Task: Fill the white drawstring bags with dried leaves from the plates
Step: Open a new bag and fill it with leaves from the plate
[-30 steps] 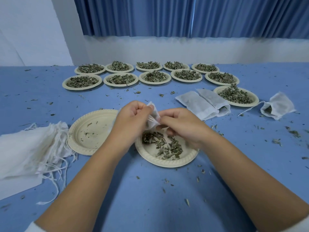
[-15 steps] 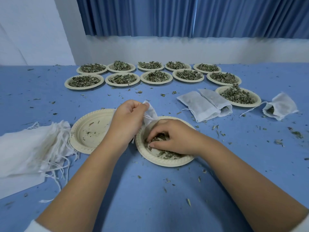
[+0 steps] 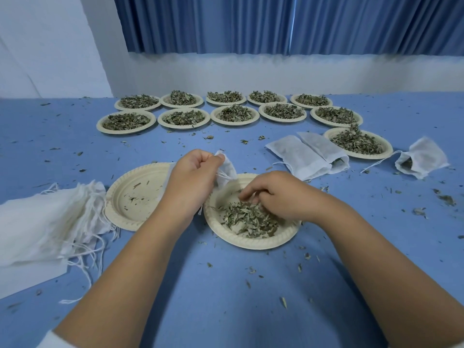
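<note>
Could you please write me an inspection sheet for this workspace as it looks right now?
Surface: blue table, flecked with leaf all over.
Job's things: near plate holding dried leaves; emptied plate to its left; eleven full plates behind; three bags lying at right, some showing leaves at the mouth; stack of empty bags at left.
Clutter: scattered leaf bits; loose drawstrings trailing from the stack.
Grippers: left hand grips a white bag; right hand has its fingers curled into the dried leaves, pinching some.
Cables: nothing seen.
Surroundings: blue curtain, white wall.
</note>
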A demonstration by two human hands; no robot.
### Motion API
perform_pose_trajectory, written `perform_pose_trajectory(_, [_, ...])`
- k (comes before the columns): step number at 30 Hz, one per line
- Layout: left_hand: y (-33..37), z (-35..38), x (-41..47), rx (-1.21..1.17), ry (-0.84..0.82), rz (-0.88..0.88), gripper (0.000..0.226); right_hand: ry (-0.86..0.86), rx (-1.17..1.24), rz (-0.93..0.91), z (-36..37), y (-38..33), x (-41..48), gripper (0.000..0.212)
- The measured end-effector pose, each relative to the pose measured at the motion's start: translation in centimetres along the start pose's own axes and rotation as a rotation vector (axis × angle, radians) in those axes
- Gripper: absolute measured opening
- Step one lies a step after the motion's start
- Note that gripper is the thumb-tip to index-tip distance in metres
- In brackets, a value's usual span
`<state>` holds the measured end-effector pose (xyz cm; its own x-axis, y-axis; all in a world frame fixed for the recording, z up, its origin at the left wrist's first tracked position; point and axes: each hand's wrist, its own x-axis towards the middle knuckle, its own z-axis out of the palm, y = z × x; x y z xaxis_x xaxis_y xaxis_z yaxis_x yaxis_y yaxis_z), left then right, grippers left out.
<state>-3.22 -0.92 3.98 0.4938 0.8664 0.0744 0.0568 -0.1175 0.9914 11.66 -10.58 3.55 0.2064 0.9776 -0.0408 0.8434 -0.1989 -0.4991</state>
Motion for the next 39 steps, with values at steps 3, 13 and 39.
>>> perform_pose_trajectory(3, [0.1,0.0,0.0,-0.006,0.006,0.004,0.023,0.005,0.066,-0.021,-0.6,0.2,-0.3,0.041])
perform_pose_trajectory(13, [0.0,-0.1,-0.1,-0.020,0.016,0.033,0.023,-0.273,0.242,0.009,-1.9,1.0,-1.8,0.061])
perform_pose_trajectory(39, [-0.2,0.1,0.0,-0.001,0.003,0.054,0.026,-0.106,0.093,-0.275,1.6,-0.1,-0.5,0.040])
